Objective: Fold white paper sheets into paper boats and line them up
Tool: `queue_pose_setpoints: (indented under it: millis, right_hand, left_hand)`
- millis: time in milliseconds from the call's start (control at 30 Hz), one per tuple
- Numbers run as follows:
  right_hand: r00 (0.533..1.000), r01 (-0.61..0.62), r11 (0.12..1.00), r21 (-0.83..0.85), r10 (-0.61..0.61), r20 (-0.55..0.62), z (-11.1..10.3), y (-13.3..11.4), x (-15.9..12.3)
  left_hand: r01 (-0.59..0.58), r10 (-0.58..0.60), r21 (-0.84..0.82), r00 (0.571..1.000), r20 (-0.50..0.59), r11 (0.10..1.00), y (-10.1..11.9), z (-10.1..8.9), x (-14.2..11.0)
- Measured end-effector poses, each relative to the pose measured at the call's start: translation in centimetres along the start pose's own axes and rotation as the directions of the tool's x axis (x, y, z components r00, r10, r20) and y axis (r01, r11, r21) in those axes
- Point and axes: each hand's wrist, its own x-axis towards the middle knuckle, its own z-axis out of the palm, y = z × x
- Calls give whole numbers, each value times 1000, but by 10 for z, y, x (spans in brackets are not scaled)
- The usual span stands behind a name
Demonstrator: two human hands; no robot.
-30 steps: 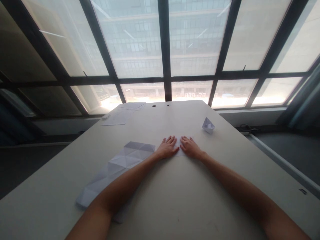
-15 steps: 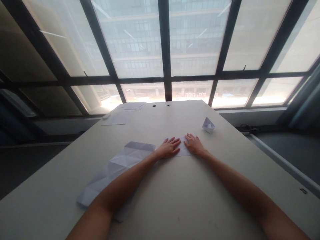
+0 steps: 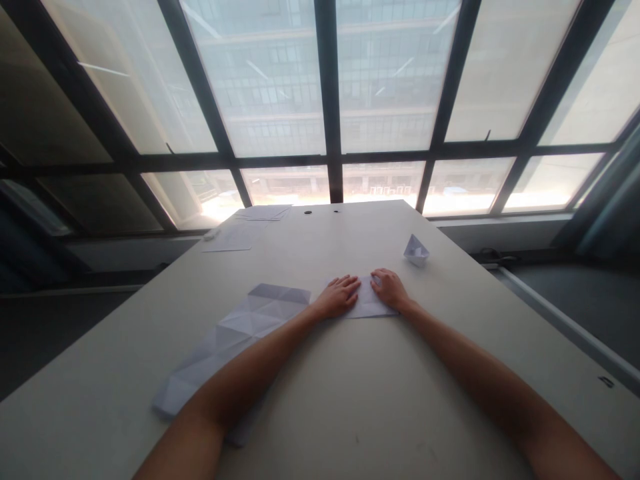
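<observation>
Between my hands, a white folded paper (image 3: 369, 305) lies on the table, its near edge facing me. My left hand (image 3: 340, 295) rests flat on its left side, fingers stretched forward. On the right side, my right hand (image 3: 390, 289) has its fingers bent and drawn together at the far part of the paper; the fingertips are small and partly hidden. Left of my left forearm lies a large creased sheet of paper (image 3: 250, 321) with a pattern of triangular folds, partly covered by the arm. A small folded paper boat (image 3: 416, 251) stands beyond my right hand.
Several flat paper sheets (image 3: 233, 237) lie at the far left of the white table (image 3: 350, 393). Two dark round spots, one a hole (image 3: 308, 213), show near its far edge. Framed windows (image 3: 280, 80) rise behind it, and a curtain (image 3: 600, 207) hangs at the right.
My right hand's fingers have gone from spread flat to bent and closer together. More of the paper shows, and its near edge sits slightly closer to me. My left hand stays almost still.
</observation>
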Motion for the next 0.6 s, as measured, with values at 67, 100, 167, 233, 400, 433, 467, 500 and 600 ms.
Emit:
queue_pose_setpoints:
  millis: [67, 100, 167, 233, 400, 433, 467, 500, 600]
  right_hand:
    - [1000, -3, 1000, 1, 3, -2, -1, -1, 0]
    - [1000, -5, 1000, 2, 5, -3, -1, -1, 0]
    - [1000, -11, 1000, 8, 11, -8, -1, -1, -1]
    - [1000, -17, 1000, 16, 17, -12, -2, -2, -1]
    - [1000, -21, 999, 36, 22, -22, -2, -2, -1]
    - [999, -20, 999, 43, 21, -26, -2, -2, -1]
    - [999, -18, 999, 50, 20, -32, -2, -2, -1]
    - [999, -17, 998, 58, 19, -40, -2, -2, -1]
    - [997, -14, 997, 75, 20, -71, -2, -1, -1]
  left_hand:
    - [10, -10, -2, 999, 39, 1000, -1, 0, 0]
    - [11, -11, -2, 999, 50, 1000, -1, 0, 0]
    - [10, -10, -1, 998, 55, 1000, -2, 0, 0]
    - [9, -9, 0, 998, 55, 1000, -2, 0, 0]
    - [7, -7, 4, 998, 54, 1000, -2, 0, 0]
    - [6, -6, 5, 999, 54, 1000, -2, 0, 0]
    - [7, -7, 5, 999, 52, 1000, -2, 0, 0]
    - [8, -8, 5, 999, 51, 1000, -2, 0, 0]
    - [17, -17, -4, 999, 45, 1000, -2, 1, 0]
